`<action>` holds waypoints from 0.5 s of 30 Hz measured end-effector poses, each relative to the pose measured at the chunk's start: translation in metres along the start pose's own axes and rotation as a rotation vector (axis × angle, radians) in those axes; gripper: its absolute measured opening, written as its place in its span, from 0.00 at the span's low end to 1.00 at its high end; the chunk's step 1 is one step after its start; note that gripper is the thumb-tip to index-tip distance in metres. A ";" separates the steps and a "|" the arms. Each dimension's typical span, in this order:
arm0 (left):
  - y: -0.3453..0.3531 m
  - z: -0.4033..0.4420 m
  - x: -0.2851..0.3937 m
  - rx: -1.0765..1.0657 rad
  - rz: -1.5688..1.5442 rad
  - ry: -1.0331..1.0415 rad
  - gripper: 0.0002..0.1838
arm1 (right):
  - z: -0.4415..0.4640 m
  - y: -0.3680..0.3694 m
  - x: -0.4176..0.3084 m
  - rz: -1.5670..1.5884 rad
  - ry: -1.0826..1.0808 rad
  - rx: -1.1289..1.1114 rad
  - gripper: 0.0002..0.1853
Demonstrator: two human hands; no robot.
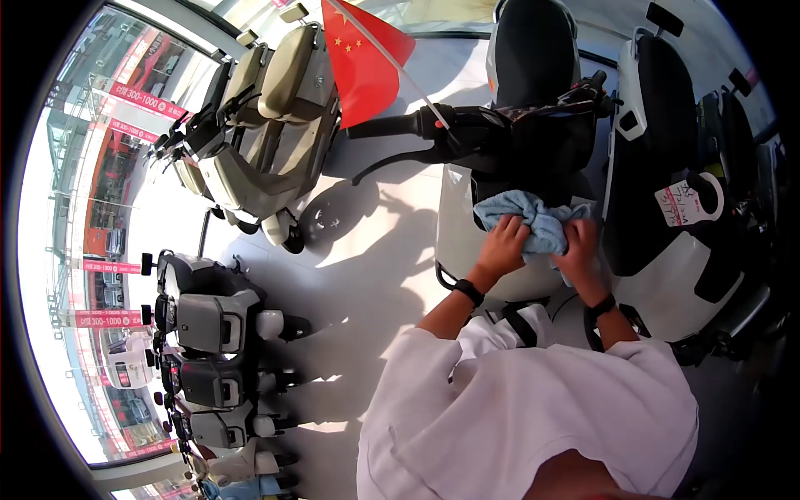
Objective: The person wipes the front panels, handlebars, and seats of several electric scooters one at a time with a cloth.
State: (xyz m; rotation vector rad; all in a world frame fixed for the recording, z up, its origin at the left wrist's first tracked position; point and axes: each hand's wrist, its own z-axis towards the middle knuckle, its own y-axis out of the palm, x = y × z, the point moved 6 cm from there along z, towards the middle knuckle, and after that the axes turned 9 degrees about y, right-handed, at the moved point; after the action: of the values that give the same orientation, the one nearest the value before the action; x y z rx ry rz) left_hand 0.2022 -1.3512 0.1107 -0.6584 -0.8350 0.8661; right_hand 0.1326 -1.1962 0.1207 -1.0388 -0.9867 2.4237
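A light blue cloth [523, 207] lies bunched against the white front of a scooter [461, 229], just below its dark handlebar. My left hand [502, 244] is closed on the cloth's lower left part, its fingers curled into the fabric. On the other side my right hand [578, 250] grips the right part of the cloth, close to the left hand. Both wrists wear dark bands. The scooter's left handlebar grip [385, 126] and brake lever [387, 165] stick out above and left of the hands. The fingertips are partly hidden in the folds.
A red flag [360, 68] on a white pole rises from the handlebar. Another black and white scooter [658, 217] stands close on the right, with a tag [682, 204] on it. Beige scooters [287, 75] and several grey ones [208, 323] line the window on the left.
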 end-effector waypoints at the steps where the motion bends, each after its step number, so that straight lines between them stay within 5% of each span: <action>1: -0.004 -0.010 -0.007 0.036 -0.020 -0.006 0.26 | -0.005 0.007 -0.009 0.013 0.001 0.025 0.26; 5: -0.004 -0.062 -0.033 0.015 -0.108 -0.097 0.24 | -0.037 0.047 -0.039 -0.084 0.104 0.008 0.19; 11: 0.002 -0.138 -0.067 -0.063 -0.259 -0.162 0.25 | -0.083 0.110 -0.084 -0.296 -0.021 -0.188 0.19; 15: -0.005 -0.120 -0.083 -0.103 -0.397 -0.195 0.25 | -0.067 0.106 -0.084 -0.252 0.278 -0.228 0.23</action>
State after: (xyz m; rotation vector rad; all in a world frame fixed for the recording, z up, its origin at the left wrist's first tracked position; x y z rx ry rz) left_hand 0.2730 -1.4436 0.0235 -0.4780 -1.1467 0.5342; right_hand 0.2357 -1.2840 0.0554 -1.2048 -1.2296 1.9381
